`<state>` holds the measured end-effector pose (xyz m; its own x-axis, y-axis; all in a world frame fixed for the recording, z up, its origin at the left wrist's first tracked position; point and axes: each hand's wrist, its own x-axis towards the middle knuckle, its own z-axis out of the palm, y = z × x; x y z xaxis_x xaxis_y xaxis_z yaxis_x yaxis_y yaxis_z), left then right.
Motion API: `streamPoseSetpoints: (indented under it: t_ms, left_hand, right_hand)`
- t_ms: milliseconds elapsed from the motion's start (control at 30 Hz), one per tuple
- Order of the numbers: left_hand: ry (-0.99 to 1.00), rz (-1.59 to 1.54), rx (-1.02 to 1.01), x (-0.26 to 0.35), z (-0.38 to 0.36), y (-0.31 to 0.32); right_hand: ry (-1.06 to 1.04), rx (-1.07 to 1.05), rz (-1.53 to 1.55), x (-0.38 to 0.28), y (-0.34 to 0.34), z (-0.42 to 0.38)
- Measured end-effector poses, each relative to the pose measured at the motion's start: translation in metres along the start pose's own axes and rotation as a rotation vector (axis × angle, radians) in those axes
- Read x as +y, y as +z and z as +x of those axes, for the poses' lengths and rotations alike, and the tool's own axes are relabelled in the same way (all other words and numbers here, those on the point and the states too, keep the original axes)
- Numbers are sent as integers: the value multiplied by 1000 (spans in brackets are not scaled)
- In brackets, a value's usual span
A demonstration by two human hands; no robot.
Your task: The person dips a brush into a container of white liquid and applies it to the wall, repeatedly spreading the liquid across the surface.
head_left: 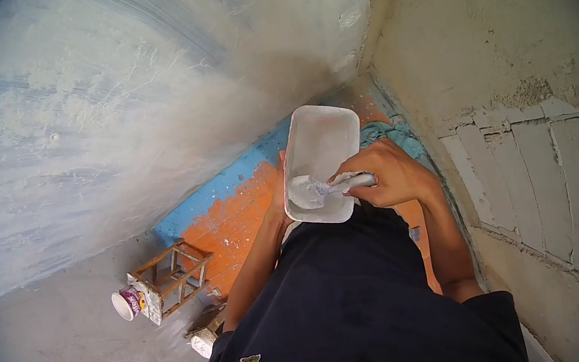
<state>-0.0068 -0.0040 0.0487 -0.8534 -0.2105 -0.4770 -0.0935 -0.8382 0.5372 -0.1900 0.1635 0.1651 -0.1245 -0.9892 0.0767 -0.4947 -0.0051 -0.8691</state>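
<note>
Seemingly for steadiness, the left hand (279, 199) holds the white rectangular tub (327, 134) from its left, fingers partly hidden; the right hand (394, 171) closes its fingers round a white-smeared scraper (306, 193), blade inside, near end.

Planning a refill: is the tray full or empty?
Not full; whether quite empty, cannot tell: the tray shows its inner walls and most of its floor, but the scraper hides part.

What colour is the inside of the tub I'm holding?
The inside of the tub is whitish to pale grey, best seen in the head view.
</note>
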Motion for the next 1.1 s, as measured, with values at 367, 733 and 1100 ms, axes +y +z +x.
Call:
streamPoseSetpoints:
  t_ms: [367, 733, 1100]
  left_hand:
    - [0, -60, -92, 8, 6, 5]
    - [22, -107, -144, 14, 11, 2]
    - [73, -140, -152, 15, 9, 3]
  right_hand:
    - [-22, 150, -22, -14, 7, -2]
    - [-22, 216, -24, -17, 14, -2]
    - [-75, 355, 35, -5, 32, -1]
